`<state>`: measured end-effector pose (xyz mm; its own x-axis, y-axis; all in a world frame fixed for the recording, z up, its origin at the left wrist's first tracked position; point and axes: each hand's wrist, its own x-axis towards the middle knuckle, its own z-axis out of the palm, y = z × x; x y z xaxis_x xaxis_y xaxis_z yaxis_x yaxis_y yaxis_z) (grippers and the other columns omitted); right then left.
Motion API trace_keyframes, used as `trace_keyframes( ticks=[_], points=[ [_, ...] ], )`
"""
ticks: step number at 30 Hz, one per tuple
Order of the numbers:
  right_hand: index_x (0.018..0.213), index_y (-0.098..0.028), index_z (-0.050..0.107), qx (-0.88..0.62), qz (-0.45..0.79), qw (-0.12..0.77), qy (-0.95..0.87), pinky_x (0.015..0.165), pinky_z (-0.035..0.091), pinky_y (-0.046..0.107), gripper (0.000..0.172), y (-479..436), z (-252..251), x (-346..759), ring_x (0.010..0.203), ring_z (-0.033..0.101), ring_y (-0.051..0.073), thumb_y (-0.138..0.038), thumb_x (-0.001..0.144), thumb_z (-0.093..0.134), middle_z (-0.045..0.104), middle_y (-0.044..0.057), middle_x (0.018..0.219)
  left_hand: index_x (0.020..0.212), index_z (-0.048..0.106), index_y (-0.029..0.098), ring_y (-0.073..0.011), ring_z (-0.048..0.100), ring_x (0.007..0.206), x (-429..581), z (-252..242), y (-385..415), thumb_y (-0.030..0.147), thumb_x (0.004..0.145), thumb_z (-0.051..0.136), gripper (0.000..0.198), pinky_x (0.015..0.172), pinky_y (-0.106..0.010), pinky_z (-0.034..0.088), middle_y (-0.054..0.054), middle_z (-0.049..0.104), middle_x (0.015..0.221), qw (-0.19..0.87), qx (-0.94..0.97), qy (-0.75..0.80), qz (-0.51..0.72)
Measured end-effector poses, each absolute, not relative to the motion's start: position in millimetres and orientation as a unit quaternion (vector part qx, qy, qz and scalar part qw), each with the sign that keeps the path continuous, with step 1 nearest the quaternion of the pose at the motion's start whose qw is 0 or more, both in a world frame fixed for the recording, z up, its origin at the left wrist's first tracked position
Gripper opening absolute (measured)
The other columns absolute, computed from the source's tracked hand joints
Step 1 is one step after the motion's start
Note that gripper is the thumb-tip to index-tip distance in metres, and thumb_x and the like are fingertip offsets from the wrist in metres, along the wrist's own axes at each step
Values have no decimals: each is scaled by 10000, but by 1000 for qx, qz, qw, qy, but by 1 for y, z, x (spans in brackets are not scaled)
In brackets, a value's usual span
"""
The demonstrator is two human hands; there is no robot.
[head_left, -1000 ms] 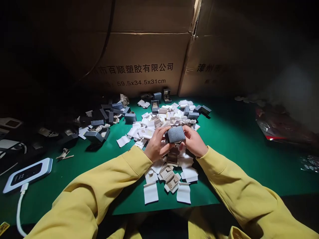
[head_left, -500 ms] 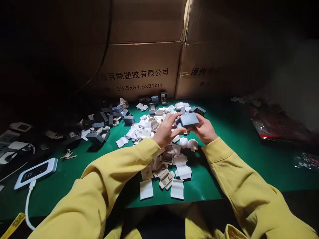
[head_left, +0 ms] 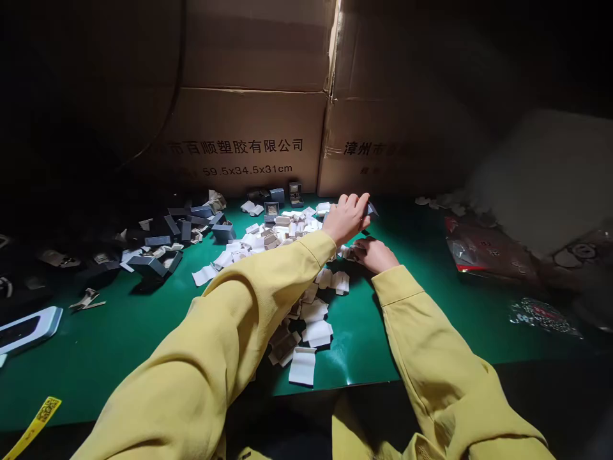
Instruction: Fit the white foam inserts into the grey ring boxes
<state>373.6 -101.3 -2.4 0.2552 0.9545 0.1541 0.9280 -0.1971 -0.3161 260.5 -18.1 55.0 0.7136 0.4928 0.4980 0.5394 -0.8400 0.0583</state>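
My left hand reaches over the far side of the pile, its fingers curled down round a small blue-grey jewelry box that mostly hides behind them. Lower and to the right, my right hand has its fingertips closed on a white folded insert at the pile's right edge. Under and between my arms lie many loose white and beige inserts. An open box with a pale lining stands behind the pile.
More blue-grey boxes cluster at the left on the green table. Large cardboard cartons wall off the back. At the right are a red plastic packet and a clear bag. A white-edged device sits front left.
The box held between both hands has left the right hand. My left hand moved up and away, while my right hand dropped to the white inserts. The view turned slightly right.
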Motion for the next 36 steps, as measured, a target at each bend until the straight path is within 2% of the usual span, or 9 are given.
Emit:
trace_keyframes(
  ticks=[4,8,13,15,17,21,25,28,36],
  points=[
    [1065,-308,623,-766,45,114,-631,608,408,264,343,-102,0,365,910,598,207,-511,846,455,632,35,1069,1291,395,218,-264,487,992,274,40,3,394,892,384,437,790,-389,409,-126,497,1111,32,-929,-322,-176],
    [1041,-264,631,-728,25,82,-680,690,413,271,377,-100,1,360,966,552,204,-514,888,393,636,45,1036,1184,517,220,-307,491,1013,281,26,14,434,812,524,430,804,-449,400,-147,466,1184,10,-940,-327,-96],
    [1096,-244,614,-702,-14,84,-707,791,404,283,321,-99,-4,356,988,523,199,-410,910,412,620,57,1110,1337,377,273,-316,342,1217,271,38,11,437,777,572,615,916,-483,350,-131,343,1386,14,-956,-273,-102],
    [1116,-236,605,-705,-21,86,-704,784,400,284,322,-99,-6,355,982,523,198,-398,907,419,619,61,1116,1344,374,273,-301,303,1258,254,52,10,444,813,512,574,965,-502,314,-116,305,1427,17,-963,-256,-89],
    [1116,-234,603,-707,-29,90,-701,768,393,291,329,-101,-6,354,983,525,202,-409,904,421,622,57,1116,1292,447,264,-301,313,1253,225,66,11,465,840,449,494,995,-542,268,-107,348,1404,24,-966,-254,-38],
    [1069,-245,623,-700,-51,100,-705,743,370,305,316,-104,-5,350,992,531,209,-408,909,406,639,45,1098,1133,587,230,-339,351,1214,142,69,14,483,785,530,434,1004,-586,218,-110,456,1309,32,-956,-291,-5],
    [1014,-240,649,-678,-64,116,-724,740,366,318,296,-106,-6,340,945,551,212,-384,904,416,661,54,1049,1193,537,234,-341,433,1136,70,38,7,453,842,446,423,929,-556,334,-139,477,1265,-4,-909,-412,-55],
    [1006,-236,653,-658,-68,142,-737,754,372,327,292,-106,-8,333,938,559,216,-380,899,423,665,63,1044,1263,466,229,-284,484,1094,47,15,2,459,849,430,475,892,-428,408,-120,523,1185,-34,-903,-418,-93],
    [1067,-224,641,-624,-49,231,-745,838,405,340,330,-102,-12,332,972,576,209,-399,903,415,652,71,1093,1195,483,178,-234,518,1046,40,-2,0,491,832,470,480,906,-355,418,-99,569,1146,-104,-854,-413,-298]
  ],
)
